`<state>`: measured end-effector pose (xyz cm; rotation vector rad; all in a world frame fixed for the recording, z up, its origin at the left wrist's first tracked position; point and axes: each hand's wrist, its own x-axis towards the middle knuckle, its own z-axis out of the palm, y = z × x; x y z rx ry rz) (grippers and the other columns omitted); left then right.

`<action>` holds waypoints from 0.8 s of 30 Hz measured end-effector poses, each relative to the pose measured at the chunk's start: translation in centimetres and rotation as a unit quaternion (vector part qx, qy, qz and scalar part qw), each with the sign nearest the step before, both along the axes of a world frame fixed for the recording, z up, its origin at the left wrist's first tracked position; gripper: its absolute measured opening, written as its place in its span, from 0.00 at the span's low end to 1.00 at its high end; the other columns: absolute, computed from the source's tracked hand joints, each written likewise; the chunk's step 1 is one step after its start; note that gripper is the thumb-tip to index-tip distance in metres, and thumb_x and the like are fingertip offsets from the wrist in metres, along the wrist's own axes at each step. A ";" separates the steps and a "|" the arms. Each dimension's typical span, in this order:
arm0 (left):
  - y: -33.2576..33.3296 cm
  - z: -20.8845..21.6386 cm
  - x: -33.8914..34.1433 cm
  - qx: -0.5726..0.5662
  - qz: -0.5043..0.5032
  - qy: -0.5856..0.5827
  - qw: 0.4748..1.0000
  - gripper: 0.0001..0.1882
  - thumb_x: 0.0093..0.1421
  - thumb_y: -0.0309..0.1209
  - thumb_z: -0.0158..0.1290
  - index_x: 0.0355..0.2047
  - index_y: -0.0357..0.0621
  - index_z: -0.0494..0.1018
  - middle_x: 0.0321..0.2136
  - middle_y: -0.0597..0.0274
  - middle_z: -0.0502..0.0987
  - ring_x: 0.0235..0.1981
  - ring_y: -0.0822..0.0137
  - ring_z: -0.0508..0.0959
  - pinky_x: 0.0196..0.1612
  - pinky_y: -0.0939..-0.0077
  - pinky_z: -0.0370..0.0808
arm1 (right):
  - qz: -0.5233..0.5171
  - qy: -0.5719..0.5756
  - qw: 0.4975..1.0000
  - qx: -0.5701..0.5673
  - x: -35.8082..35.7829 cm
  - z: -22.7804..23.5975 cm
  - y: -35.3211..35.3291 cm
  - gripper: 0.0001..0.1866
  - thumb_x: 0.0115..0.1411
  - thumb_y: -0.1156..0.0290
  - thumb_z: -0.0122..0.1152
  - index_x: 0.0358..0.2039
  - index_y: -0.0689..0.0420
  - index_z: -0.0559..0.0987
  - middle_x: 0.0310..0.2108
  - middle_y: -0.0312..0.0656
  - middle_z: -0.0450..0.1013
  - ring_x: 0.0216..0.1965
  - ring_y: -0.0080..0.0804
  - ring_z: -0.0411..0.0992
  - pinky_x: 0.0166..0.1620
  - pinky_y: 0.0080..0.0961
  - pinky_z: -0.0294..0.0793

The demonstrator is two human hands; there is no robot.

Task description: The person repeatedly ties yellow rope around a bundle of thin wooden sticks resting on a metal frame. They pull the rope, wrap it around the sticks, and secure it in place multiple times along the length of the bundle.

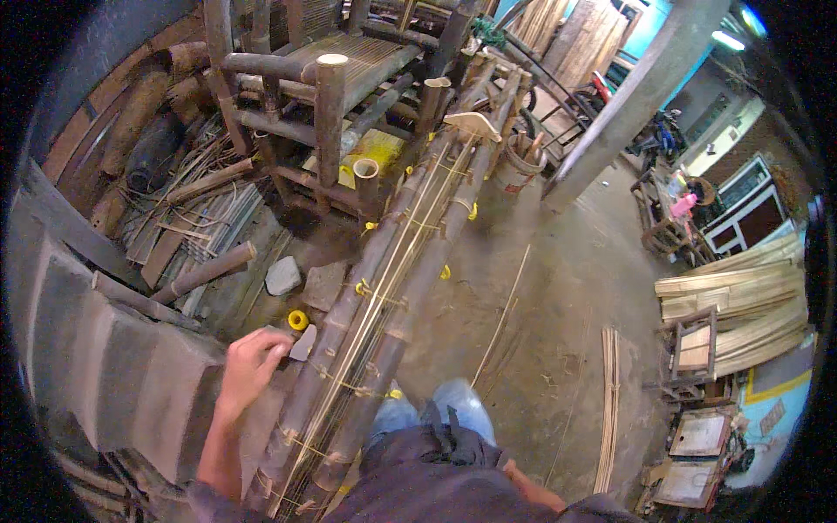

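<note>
My left hand (253, 362) is at the left side of a long frame of dark bamboo poles (327, 336), its fingers curled in a pinch. Whatever the fingers hold, if anything, I cannot make out. Right by the fingertips shows a pale grey flat piece (303, 343); whether they touch it is unclear. Just beyond sits a small yellow ring-shaped roll (297, 320). Thin pale bamboo strips (377, 301) run lengthwise between the poles, crossed by yellow ties. My right forearm (534, 488) is low beside my dark shirt; its fingers are hidden.
A bamboo chair (349, 65) stands at the far left, near scrap bamboo (205, 209). A bucket (519, 166) is beside the frame's far end. On the floor at right lies a strip bundle (609, 410). A concrete pillar (641, 96) rises behind.
</note>
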<state>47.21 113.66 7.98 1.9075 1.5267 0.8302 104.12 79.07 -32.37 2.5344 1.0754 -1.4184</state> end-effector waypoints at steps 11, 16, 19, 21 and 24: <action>23.6 -4.3 16.4 -0.048 0.012 0.033 0.998 0.11 0.62 0.33 0.51 0.39 0.41 0.78 0.36 0.51 0.79 0.38 0.53 0.79 0.43 0.65 0.74 | 0.066 0.127 0.902 0.408 5.4 5.3 58.9 0.15 0.62 0.62 0.56 0.28 0.62 0.78 0.22 0.36 0.74 0.24 0.24 0.70 0.29 0.23 0.69; 24.2 -9.4 20.0 -0.199 0.129 0.109 0.965 0.12 0.58 0.36 0.55 0.36 0.40 0.78 0.30 0.51 0.79 0.33 0.55 0.79 0.39 0.65 0.74 | 0.139 0.360 0.842 0.377 2.8 14.6 75.2 0.14 0.64 0.61 0.55 0.34 0.60 0.78 0.27 0.34 0.75 0.29 0.22 0.70 0.34 0.22 0.69; 22.6 -3.6 23.1 -0.205 0.269 0.042 0.940 0.13 0.56 0.36 0.58 0.34 0.38 0.78 0.25 0.54 0.77 0.27 0.60 0.77 0.34 0.67 0.72 | 0.101 0.493 0.801 0.324 -0.4 27.2 80.9 0.17 0.64 0.62 0.55 0.48 0.59 0.73 0.39 0.38 0.75 0.36 0.25 0.72 0.41 0.22 0.70; 22.9 -0.2 24.9 -0.243 0.269 0.067 0.930 0.12 0.55 0.35 0.59 0.32 0.37 0.77 0.24 0.57 0.76 0.26 0.63 0.74 0.33 0.69 0.71 | 0.076 0.648 0.728 0.209 -3.3 34.1 85.1 0.22 0.64 0.61 0.55 0.54 0.59 0.68 0.47 0.42 0.73 0.42 0.29 0.74 0.45 0.23 0.71; 23.8 3.3 26.3 -0.305 0.269 0.078 0.910 0.16 0.55 0.41 0.59 0.37 0.41 0.78 0.32 0.55 0.79 0.36 0.58 0.79 0.43 0.65 0.74 | 0.196 0.695 0.684 0.108 -4.5 38.9 89.1 0.19 0.63 0.64 0.55 0.52 0.59 0.71 0.49 0.44 0.73 0.46 0.35 0.75 0.48 0.30 0.74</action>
